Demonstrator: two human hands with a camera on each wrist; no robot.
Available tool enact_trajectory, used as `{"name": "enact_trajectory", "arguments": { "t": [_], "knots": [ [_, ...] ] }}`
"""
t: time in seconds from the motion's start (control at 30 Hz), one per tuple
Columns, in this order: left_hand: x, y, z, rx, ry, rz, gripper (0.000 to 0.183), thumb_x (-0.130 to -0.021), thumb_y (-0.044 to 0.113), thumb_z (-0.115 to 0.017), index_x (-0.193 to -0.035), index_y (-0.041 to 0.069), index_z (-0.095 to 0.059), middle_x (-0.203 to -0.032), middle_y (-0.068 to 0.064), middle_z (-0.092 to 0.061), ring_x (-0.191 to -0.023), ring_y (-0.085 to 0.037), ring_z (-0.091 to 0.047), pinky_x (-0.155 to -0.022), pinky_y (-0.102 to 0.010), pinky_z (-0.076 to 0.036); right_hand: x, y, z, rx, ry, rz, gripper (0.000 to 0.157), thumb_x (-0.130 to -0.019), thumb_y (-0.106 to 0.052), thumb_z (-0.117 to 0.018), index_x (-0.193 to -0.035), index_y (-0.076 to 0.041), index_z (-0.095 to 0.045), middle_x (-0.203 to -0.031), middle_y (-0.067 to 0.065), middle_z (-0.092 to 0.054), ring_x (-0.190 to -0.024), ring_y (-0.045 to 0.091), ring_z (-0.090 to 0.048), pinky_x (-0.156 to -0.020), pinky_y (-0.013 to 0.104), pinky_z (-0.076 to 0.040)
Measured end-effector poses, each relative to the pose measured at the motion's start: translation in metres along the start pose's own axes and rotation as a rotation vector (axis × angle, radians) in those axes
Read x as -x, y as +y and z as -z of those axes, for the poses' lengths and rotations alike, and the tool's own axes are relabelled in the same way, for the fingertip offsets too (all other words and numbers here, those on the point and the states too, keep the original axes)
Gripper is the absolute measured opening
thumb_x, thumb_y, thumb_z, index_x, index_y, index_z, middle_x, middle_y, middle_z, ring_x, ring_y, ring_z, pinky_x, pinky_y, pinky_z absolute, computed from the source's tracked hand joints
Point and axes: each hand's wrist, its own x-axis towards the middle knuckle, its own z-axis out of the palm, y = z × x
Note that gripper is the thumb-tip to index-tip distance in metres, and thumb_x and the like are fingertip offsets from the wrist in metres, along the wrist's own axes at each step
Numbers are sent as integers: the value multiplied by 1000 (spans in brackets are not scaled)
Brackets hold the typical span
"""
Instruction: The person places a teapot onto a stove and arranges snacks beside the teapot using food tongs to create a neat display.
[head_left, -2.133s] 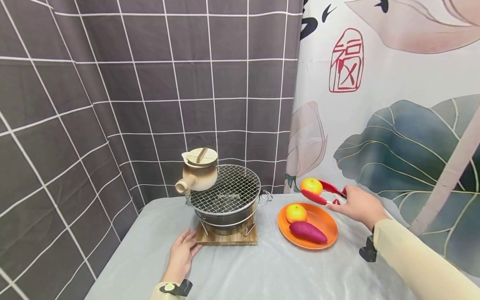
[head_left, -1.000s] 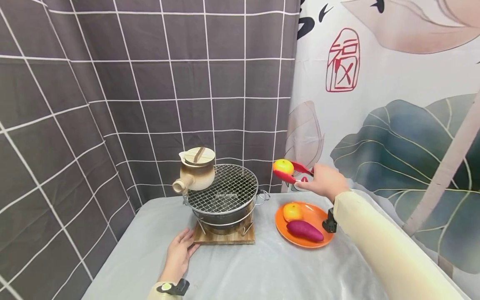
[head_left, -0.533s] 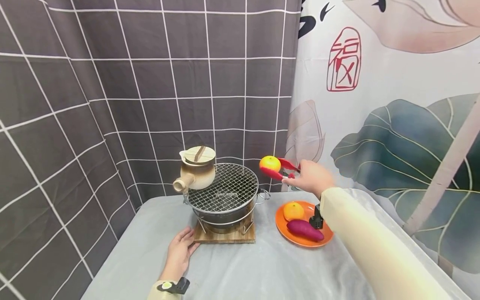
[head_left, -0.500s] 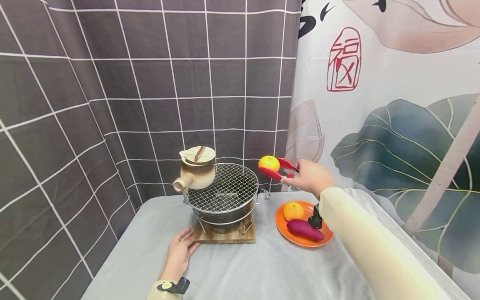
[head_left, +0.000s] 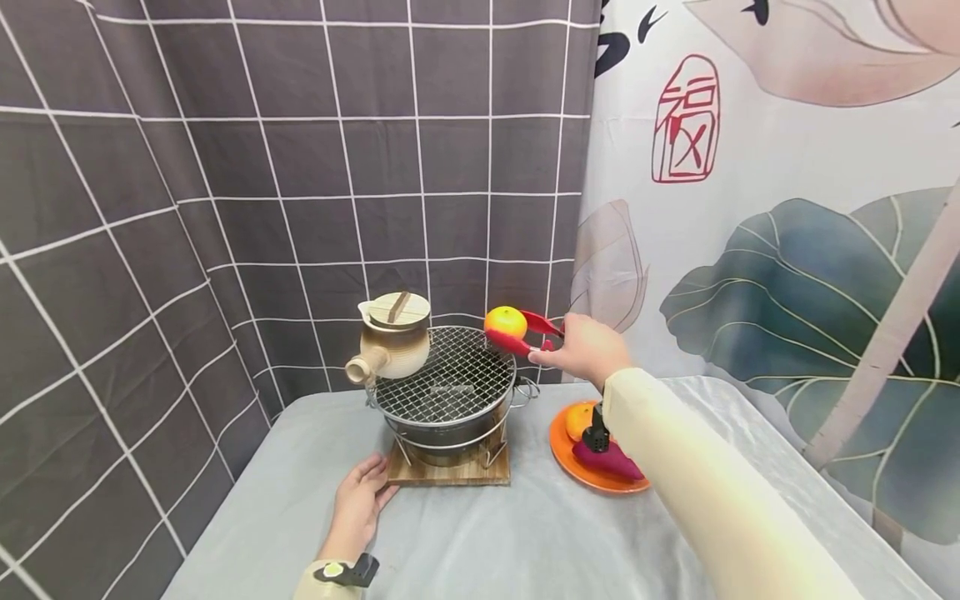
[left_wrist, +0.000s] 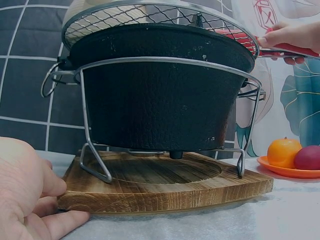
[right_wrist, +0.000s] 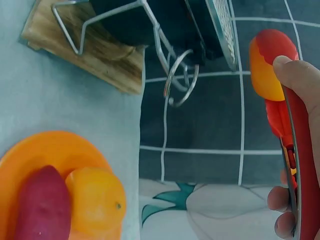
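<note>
In the head view my right hand [head_left: 588,346] holds red tongs [head_left: 528,333]. A mandarin orange [head_left: 506,322] sits between their tips, above the right rear of a round wire grill [head_left: 457,383]. My left hand [head_left: 356,504] rests with fairly straight fingers against the left front corner of a wooden board [head_left: 450,475] under the grill. In the left wrist view the black grill bowl [left_wrist: 160,100] stands in a wire frame over that board. A clay teapot [head_left: 397,350] with a wooden lid stands on the grill's left side.
An orange plate [head_left: 562,462] lies right of the grill, partly under the right forearm. It bears a second mandarin [right_wrist: 95,200] and a purple sweet potato [right_wrist: 44,207]. A wire ring handle [head_left: 528,392] juts from the grill's right side. A grid-patterned curtain [head_left: 300,167] hangs behind.
My right hand has moved left with the tongs and mandarin, from above the plate to the grill's right rear. The left hand stays at the board. The forearm now covers part of the plate.
</note>
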Motion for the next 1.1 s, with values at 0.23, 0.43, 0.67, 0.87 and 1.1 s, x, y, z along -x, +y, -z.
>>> {"name": "enact_trajectory", "arguments": {
  "t": [0.23, 0.43, 0.67, 0.87, 1.1],
  "knots": [
    [1, 0, 0, 6, 4, 2, 50, -103, -6, -38, -150, -15, -25, -153, -38, -31, -141, -46, -37, -99, -35, -57, -4, -17, -5, 29, 6, 20, 62, -75, -67, -76, -95, -12, -56, -83, 6, -59, -71, 23, -58, -57, 33, -54],
    [-2, -2, 2, 11, 8, -5, 48, -103, -7, -39, -149, -16, -27, -152, -38, -32, -137, -41, -42, -97, -34, -58, -7, -36, -11, 63, -4, 32, 67, -75, -67, -76, -102, -8, -57, -87, 8, -60, -75, 25, -59, -61, 36, -57],
    [-1, -1, 0, 7, 2, -8, 48, -103, -6, -39, -149, -15, -28, -152, -37, -32, -140, -46, -36, -102, -39, -55, -9, -49, -22, 98, 4, 43, 74, -78, -70, -72, -109, -4, -57, -92, 10, -60, -77, 26, -61, -67, 41, -61],
    [-2, -1, -1, 5, -2, -20, 47, -102, -7, -39, -147, -16, -29, -151, -38, -33, -139, -45, -39, -103, -41, -55, -12, -60, -29, 119, 9, 46, 79, -78, -70, -72, -114, -1, -58, -97, 12, -61, -77, 27, -62, -67, 42, -62],
    [0, 0, -1, 11, 5, -5, 47, -102, -8, -39, -147, -16, -29, -151, -38, -33, -140, -47, -37, -104, -44, -54, -13, -69, -35, 132, -8, 31, 82, -79, -71, -71, -120, -2, -57, -104, 13, -61, -78, 26, -62, -67, 40, -62]
  ]
}}
